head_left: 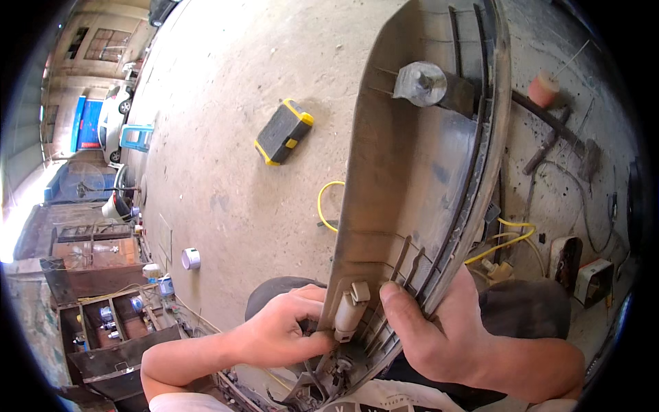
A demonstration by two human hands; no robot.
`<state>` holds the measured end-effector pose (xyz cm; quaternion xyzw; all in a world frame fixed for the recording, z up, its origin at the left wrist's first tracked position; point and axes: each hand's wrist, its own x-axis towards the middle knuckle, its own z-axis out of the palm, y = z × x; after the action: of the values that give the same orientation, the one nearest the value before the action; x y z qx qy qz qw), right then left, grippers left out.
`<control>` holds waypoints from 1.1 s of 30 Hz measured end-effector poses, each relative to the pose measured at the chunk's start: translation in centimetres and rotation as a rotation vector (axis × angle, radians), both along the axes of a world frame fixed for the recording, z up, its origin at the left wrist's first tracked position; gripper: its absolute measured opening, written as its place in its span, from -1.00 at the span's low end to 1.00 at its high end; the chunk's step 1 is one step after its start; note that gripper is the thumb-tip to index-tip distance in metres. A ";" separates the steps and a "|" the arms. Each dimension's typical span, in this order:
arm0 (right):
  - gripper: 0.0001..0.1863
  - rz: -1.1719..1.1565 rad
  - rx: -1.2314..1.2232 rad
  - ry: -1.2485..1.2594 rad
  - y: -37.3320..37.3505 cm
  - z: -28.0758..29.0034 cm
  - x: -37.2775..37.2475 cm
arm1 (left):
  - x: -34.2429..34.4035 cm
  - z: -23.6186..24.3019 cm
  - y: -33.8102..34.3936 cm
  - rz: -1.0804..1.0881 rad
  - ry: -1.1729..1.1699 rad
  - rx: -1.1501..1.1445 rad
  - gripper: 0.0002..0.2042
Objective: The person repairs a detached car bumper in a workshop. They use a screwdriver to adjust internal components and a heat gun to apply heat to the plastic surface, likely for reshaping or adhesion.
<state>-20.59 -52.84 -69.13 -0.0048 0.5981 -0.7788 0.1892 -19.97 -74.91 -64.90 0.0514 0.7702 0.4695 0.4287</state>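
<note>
A long, curved, grey plastic trim panel, dusty on its ribbed inner face, stands between my knees and reaches far ahead of me. My left hand grips its left edge near the lower end. The thumb is beside a pale cylindrical plastic part fixed inside the panel. Around the right edge wraps my right hand, with its thumb pressed on the inner ribs and its other fingers hidden behind. Farther up, a round part under a clear wrap is on the panel. Dark strips run along its right side.
A black and yellow case lies on the concrete floor ahead. A white roll is at left, by an open metal toolbox. Yellow hose, metal bars and a reddish spool are at right. A car stands far left.
</note>
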 end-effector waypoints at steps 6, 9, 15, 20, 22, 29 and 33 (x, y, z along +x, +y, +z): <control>-0.87 -0.024 -0.015 0.075 -0.3 0.1 0.1 | 0.3 -0.3 -1.7 0.011 0.017 0.029 -0.77; -0.87 -0.019 0.021 0.117 -0.4 0.0 0.1 | 0.4 -0.4 -1.4 -0.017 -0.017 0.034 -0.78; -0.85 -0.040 -0.021 0.047 -0.8 -0.5 0.1 | 0.1 -0.7 -0.5 -0.042 0.023 0.045 -0.83; -0.84 -0.026 -0.017 0.056 -0.7 -0.2 0.1 | -0.1 -1.0 -1.2 -0.050 0.041 0.093 -0.80; -0.84 -0.021 -0.024 0.050 -0.7 -0.2 0.1 | -0.2 -0.9 -1.6 -0.057 0.014 0.100 -0.79; -0.54 0.065 0.010 0.063 -0.3 -0.6 -0.1 | -0.3 -0.6 -1.2 -0.130 0.044 0.030 -0.75; -0.53 0.077 0.022 0.058 -0.4 -0.9 -0.1 | -0.3 -0.6 -1.2 -0.171 0.053 -0.004 -0.72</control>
<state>-20.67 -53.21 -70.02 -0.0482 0.6110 -0.7640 0.2018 -20.23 -76.11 -65.53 0.1284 0.7749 0.4281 0.4469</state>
